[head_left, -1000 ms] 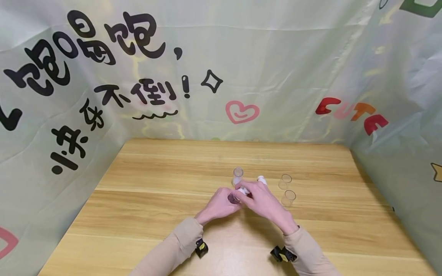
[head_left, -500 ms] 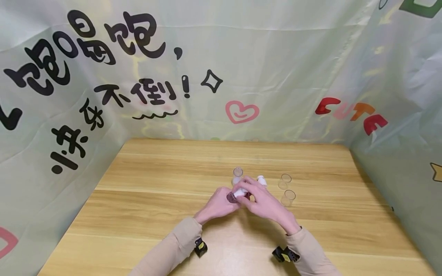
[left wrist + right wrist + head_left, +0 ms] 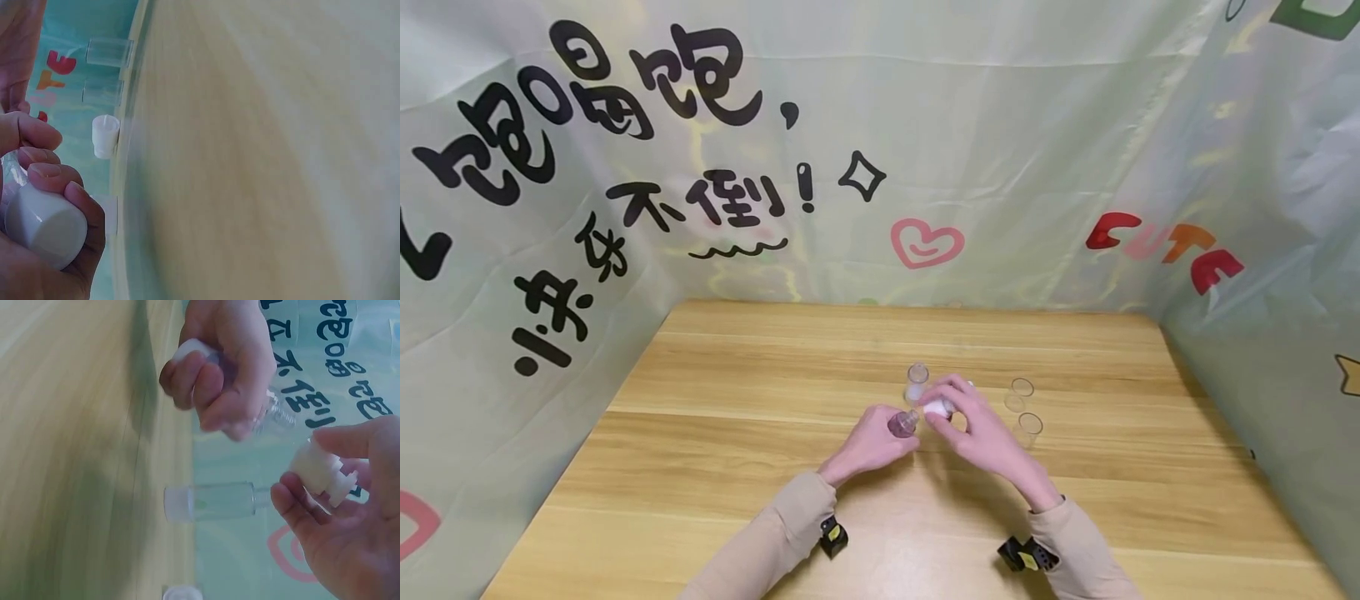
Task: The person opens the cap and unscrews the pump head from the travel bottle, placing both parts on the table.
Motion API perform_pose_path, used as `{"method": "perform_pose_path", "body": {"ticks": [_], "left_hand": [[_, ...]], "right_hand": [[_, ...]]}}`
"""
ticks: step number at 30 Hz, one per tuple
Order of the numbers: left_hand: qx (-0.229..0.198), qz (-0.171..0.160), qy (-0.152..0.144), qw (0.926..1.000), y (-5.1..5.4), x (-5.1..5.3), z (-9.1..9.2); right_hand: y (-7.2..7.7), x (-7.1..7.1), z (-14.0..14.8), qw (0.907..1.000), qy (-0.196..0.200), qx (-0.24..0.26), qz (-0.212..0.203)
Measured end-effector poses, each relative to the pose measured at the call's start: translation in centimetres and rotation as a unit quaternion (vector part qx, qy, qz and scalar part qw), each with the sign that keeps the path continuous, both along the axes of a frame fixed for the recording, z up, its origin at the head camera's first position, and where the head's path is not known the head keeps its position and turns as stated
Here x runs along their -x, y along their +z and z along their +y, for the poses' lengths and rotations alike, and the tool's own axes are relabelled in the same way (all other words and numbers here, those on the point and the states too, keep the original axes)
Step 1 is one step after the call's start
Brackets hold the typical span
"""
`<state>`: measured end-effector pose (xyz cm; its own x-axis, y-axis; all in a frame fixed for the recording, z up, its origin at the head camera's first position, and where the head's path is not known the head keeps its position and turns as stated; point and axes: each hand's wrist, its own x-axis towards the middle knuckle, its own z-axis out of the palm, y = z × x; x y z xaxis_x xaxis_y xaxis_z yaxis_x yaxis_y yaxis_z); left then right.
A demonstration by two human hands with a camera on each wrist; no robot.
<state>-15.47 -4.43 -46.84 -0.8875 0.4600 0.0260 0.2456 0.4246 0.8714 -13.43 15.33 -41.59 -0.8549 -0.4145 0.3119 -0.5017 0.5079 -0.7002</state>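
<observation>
My left hand [image 3: 874, 440] grips a small clear bottle [image 3: 903, 424] with a white base [image 3: 47, 226]. Its bare threaded neck [image 3: 284, 415] sticks out past the fingers. Just to the right, my right hand [image 3: 983, 432] pinches a white pump-like top [image 3: 315, 469] between thumb and fingers. The top is apart from the bottle's neck, with a small gap between them. Behind the hands a second clear bottle [image 3: 917, 383] with a white base stands upright on the table.
Two clear cylindrical covers [image 3: 1028, 427] stand on the wooden table [image 3: 737, 400], right of my right hand. Another white top [image 3: 105, 135] stands near them, mostly hidden behind that hand in the head view. Printed fabric walls [image 3: 1015, 150] enclose the back and sides.
My right hand has moved right, taking the white top off the bottle's neck, which now shows. The left hand has shifted slightly left, still holding the bottle.
</observation>
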Motion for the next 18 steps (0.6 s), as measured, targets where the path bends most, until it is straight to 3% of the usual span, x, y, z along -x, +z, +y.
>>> {"method": "perform_pose_path", "body": {"ticks": [5,9,15,18], "left_hand": [[0.004,0.02,0.03,0.9993,0.1,0.1,0.0],[-0.002,0.036,0.039,0.9986,0.1,0.1,0.1],[-0.008,0.034,0.049,0.9982,0.0,0.1,0.1],[-0.009,0.027,0.05,0.9984,0.0,0.1,0.1]], "right_hand": [[0.0,0.5,1.3,0.9987,-0.049,0.013,0.009],[0.1,0.7,2.3,0.9959,-0.082,-0.021,0.031],[0.0,0.6,3.5,0.9932,-0.079,-0.075,0.042],[-0.1,0.6,3.9,0.9934,-0.075,-0.083,0.022]]}}
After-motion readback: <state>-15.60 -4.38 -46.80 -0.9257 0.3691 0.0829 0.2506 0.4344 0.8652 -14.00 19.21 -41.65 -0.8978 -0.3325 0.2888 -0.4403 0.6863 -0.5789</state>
